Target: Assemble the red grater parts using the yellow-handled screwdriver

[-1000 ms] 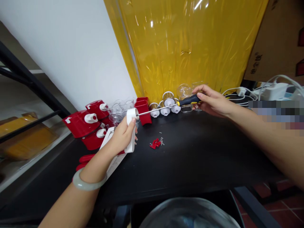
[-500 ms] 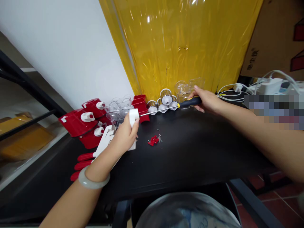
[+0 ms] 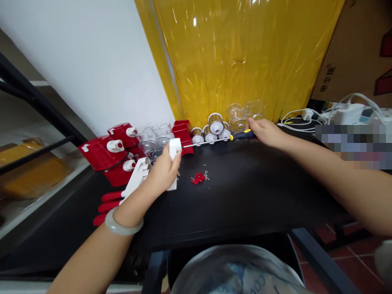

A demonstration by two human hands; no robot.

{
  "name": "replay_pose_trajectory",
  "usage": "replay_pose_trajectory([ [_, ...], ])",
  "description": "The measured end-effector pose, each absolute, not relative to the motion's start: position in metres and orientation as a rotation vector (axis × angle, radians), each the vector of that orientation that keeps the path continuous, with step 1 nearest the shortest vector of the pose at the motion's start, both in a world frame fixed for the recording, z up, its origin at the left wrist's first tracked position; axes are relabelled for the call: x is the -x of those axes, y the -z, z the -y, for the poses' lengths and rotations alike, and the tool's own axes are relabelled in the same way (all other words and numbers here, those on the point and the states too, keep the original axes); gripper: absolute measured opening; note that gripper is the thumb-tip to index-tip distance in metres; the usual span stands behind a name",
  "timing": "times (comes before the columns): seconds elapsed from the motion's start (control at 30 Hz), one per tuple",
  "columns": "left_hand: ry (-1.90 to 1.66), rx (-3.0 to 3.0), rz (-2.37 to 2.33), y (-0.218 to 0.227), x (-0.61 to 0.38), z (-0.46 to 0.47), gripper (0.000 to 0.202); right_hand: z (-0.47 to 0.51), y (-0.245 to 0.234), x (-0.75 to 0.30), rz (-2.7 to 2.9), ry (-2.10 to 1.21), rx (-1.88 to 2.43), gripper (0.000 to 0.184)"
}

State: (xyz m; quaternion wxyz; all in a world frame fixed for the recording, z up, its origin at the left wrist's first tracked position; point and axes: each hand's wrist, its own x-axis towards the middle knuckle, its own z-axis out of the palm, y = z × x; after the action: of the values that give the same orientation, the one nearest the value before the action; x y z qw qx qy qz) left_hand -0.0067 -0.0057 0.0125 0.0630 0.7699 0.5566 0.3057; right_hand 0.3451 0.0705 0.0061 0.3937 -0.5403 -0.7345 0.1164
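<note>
My left hand (image 3: 165,167) is closed round a white plastic part (image 3: 175,145), whose rounded end sticks up above the thumb. In my right hand (image 3: 266,131) is the handle of a long screwdriver (image 3: 241,135), dark with yellow marks. Its thin shaft runs left, and the tip meets the right side of the white part; whether it sits in a screw I cannot tell. Below the shaft, small red plastic pieces (image 3: 199,177) and several loose screws (image 3: 207,175) lie on the black table (image 3: 245,192).
Red housings with white knobs (image 3: 114,145) and white parts with red handles (image 3: 112,196) lie at left. Clear cups (image 3: 150,141), a red container (image 3: 182,131), metal drums (image 3: 216,123) and more clear pieces (image 3: 237,116) line the back. A lined bin (image 3: 239,257) stands below the front edge.
My right hand has shifted its hold on the screwdriver handle, with the fingers now closer together. The screwdriver tip stays at the white part. The view has shifted slightly.
</note>
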Motion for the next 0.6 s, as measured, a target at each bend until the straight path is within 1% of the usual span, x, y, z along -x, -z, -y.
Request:
replay_pose_trajectory([
  [0.1,-0.958,-2.252,-1.645,-0.013,0.006,0.006,0.037,-0.067,-0.007,-0.341,1.814,-0.213,1.374,0.071],
  [0.23,-0.98,-2.132,-1.589,-0.015,0.003,0.007,0.03,-0.061,-0.006,-0.338,1.762,-0.023,1.296,0.068],
  [0.43,-0.939,-1.856,-1.536,-0.02,0.002,0.008,0.033,-0.049,-0.01,-0.34,1.766,0.218,1.11,0.057],
  [0.53,-0.908,-1.767,-1.515,-0.019,0.002,0.009,0.035,-0.046,-0.012,-0.341,1.741,0.187,1.067,0.051],
  [0.6,-0.9,-1.804,-1.515,-0.018,0.002,0.009,0.035,-0.048,-0.014,-0.34,1.707,0.025,1.04,0.047],
])
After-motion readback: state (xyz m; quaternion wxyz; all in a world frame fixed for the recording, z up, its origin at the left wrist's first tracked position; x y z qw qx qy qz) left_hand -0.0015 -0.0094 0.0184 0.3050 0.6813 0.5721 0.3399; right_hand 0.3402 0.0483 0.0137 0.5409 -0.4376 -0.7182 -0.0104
